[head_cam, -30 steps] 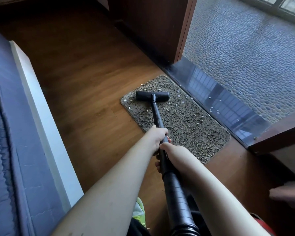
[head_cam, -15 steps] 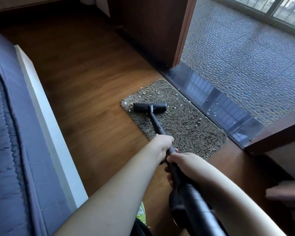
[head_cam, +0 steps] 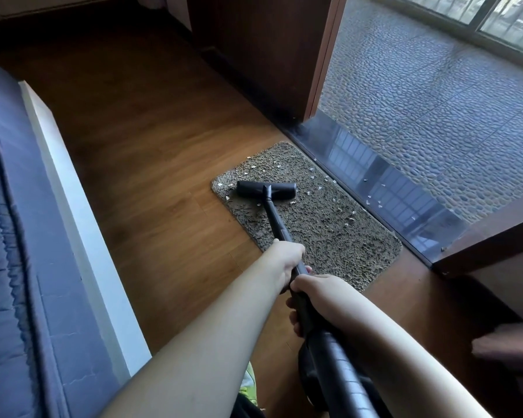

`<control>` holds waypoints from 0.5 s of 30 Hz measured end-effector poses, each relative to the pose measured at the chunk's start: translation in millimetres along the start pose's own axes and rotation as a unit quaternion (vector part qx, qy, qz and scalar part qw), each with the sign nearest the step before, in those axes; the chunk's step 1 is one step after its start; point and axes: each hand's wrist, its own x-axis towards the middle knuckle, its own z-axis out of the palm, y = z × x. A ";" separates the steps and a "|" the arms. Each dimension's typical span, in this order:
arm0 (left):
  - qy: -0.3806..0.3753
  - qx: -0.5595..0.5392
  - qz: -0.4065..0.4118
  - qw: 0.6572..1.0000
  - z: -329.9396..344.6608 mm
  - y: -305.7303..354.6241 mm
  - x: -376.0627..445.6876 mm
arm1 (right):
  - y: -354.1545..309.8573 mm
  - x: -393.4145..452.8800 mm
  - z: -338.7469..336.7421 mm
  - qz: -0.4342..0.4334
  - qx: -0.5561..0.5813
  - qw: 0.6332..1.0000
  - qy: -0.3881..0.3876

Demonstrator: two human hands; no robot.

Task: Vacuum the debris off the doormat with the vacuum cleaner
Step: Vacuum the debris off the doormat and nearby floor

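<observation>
A shaggy brown doormat lies on the wooden floor beside the dark door sill. Small white bits of debris are scattered over its far end and right edge. The black vacuum head rests flat on the mat's far left part, and its black wand runs back to me. My left hand grips the wand from above. Just behind it, my right hand grips the thicker tube where the ribbed hose begins.
A glossy dark sill with a few white bits runs along the mat's right side, with a pebbled balcony floor beyond. A dark wooden door panel stands at the back. A blue mattress on a white frame lines the left.
The vacuum head has been pulled back toward me along the mat's left part, and both hands have drawn back with the wand. Some debris near the head is gone.
</observation>
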 end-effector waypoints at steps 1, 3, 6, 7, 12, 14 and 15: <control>-0.003 0.000 0.004 1.000 -1.1 2.5 2.9 | -0.7 4.7 1.0 -0.003 0.003 1.000 0.005; -0.006 -0.005 0.006 1.000 -2.8 7.3 10.3 | -2.0 13.9 2.8 -0.008 0.009 1.000 0.015; -0.010 -0.020 0.005 1.000 -2.5 13.8 19.6 | -6.9 23.7 4.0 -0.011 0.039 0.999 0.029; -0.010 -0.027 0.007 1.000 -1.6 15.8 23.1 | -9.4 25.4 3.9 -0.010 0.052 0.998 0.035; -0.014 -0.003 0.004 1.000 2.3 26.0 37.6 | -11.6 28.4 2.5 0.004 0.104 0.995 0.006; -0.011 0.013 0.005 1.000 3.1 29.2 41.7 | -8.3 31.3 0.6 -0.001 0.094 0.996 -0.003; -0.010 0.020 0.005 1.000 3.4 30.6 43.5 | -7.6 32.7 -0.4 -0.004 0.092 0.996 -0.005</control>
